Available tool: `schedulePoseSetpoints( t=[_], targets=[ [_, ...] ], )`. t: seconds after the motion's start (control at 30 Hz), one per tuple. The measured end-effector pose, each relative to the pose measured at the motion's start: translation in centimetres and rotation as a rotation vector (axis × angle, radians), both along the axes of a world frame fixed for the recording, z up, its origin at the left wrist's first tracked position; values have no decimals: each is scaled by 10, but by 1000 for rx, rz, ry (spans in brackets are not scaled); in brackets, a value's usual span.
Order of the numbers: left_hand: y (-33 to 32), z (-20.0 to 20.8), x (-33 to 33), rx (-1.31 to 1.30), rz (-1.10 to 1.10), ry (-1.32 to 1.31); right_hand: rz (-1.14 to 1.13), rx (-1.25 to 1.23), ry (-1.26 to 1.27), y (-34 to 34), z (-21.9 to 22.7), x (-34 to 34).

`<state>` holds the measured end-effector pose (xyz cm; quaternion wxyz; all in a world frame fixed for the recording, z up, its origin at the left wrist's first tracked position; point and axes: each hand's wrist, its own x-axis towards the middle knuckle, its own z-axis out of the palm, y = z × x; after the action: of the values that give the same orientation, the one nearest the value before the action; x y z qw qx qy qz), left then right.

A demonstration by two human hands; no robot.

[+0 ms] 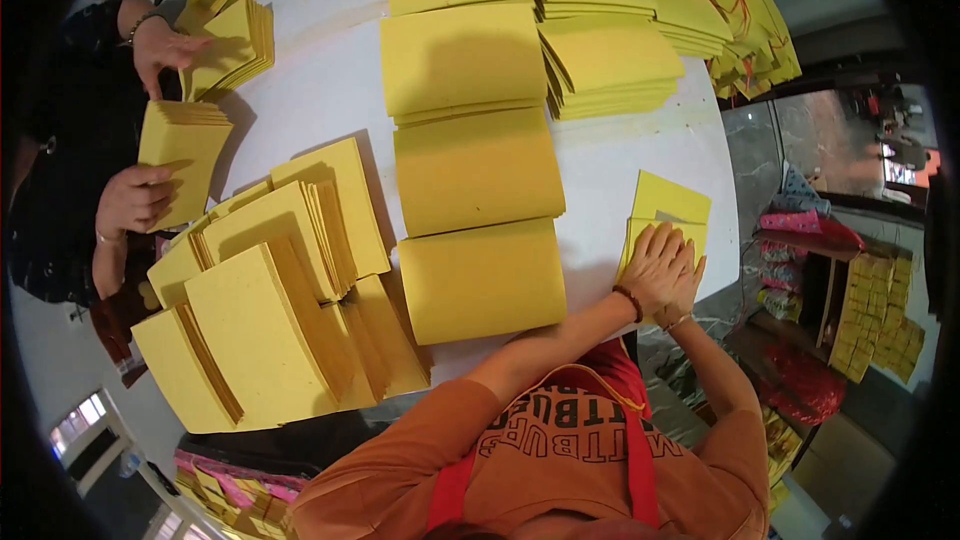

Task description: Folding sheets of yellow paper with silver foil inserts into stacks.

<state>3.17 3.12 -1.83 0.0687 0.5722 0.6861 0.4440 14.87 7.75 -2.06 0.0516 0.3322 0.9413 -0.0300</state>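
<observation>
A small pile of yellow paper sheets [672, 202] lies at the right edge of the white table [320, 90]. My left hand [655, 265], with a dark bead bracelet at the wrist, lies flat on the near end of that pile, fingers spread. My right hand [693, 278] rests just beside and partly under it, also flat on the sheets, and it is mostly hidden. Neither hand grips anything. My orange sleeves and red apron fill the lower edge.
A column of thick yellow paper stacks [480, 280] runs down the table's middle, with fanned stacks [270, 310] at the left. A co-worker's hands [135, 198] hold a stack [185, 145] at far left. String-tied bundles [740, 10] sit at the back right, and a shelf [870, 310] stands to the right.
</observation>
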Motion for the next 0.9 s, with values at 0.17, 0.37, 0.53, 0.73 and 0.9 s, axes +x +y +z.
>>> schedulePoseSetpoints(
  t=[0.17,0.37,0.53,0.73,0.9],
  targets=[
    [0,6,-1,58,13,56,27,196,-183,-1,-6,1],
    [3,8,-2,22,4,63,13,70,-110,1,6,-4],
    [5,11,-1,-60,-23,106,48,27,-11,2,6,-2],
    [3,9,5,-174,-59,194,89,-55,214,6,8,5],
    [0,6,3,-195,-129,69,97,-128,347,5,-2,15]
  ],
)
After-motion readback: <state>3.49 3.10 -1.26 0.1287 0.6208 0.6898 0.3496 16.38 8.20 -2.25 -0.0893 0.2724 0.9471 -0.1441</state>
